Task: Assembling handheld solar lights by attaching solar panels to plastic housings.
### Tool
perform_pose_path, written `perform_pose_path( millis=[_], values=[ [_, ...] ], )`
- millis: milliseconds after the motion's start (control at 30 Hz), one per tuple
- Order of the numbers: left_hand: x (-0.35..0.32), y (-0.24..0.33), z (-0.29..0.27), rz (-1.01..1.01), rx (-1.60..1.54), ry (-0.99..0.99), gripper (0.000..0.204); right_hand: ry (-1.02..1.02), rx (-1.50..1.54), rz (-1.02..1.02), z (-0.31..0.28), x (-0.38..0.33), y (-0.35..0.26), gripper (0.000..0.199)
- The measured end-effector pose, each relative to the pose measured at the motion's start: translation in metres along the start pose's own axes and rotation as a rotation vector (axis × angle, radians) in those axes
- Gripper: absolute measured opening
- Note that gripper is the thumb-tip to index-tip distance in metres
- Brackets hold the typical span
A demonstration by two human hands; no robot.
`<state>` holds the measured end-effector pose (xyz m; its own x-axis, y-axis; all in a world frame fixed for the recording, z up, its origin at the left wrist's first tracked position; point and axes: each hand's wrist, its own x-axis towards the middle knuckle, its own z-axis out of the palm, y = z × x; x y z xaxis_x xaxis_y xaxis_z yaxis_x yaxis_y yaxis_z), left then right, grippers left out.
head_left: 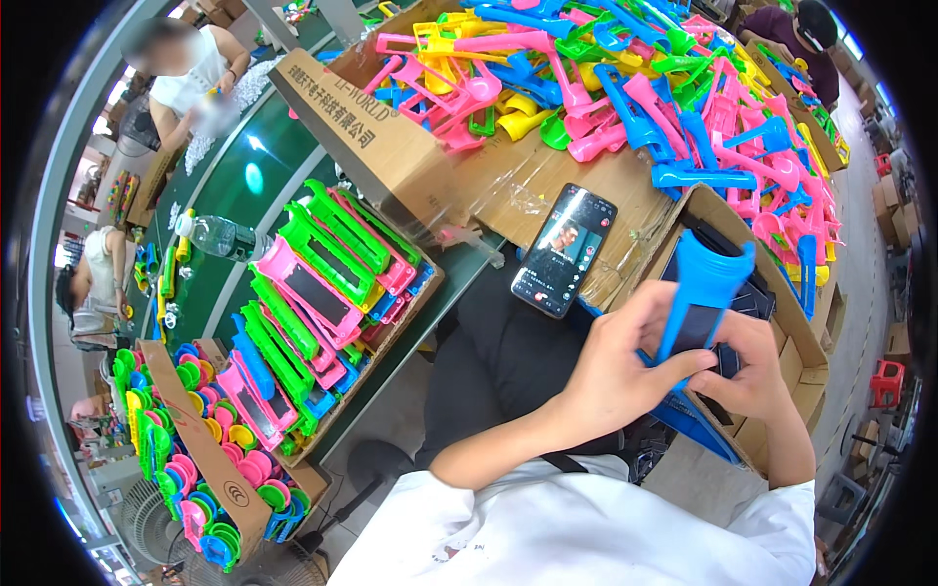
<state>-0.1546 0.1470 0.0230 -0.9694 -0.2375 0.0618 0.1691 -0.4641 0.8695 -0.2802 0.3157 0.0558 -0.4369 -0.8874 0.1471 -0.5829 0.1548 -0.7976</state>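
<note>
"How are the hands set?"
"Left hand [618,356] curled round one side of the blue plastic piece [711,276], right hand [750,373] gripping its lower end, the piece held tilted over the open carton [807,350]."
"Handling?"
"Probably light, stiff, slightly slippery (the thin rim might crack); I'd hold the long side walls, low down."

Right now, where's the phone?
In the head view, the phone rests screen-up just right of centre, at the near edge of the cardboard, up and left of the left hand.
</note>
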Motion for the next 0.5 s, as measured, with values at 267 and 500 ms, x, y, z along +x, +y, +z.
perform_pose_path(
  millis=[267, 500],
  values=[
    [-0.1, 0.025, -0.091, 0.006, 0.32, 0.558, 0.041, -0.021, 0.247, 0.191, -0.007, 0.001, 0.027, 0.03],
    [-0.19, 0.048, -0.119, 0.215, 0.09, 1.082, 0.039, -0.093, 0.138, 0.197, -0.007, -0.002, 0.063, 0.038]
  ],
)
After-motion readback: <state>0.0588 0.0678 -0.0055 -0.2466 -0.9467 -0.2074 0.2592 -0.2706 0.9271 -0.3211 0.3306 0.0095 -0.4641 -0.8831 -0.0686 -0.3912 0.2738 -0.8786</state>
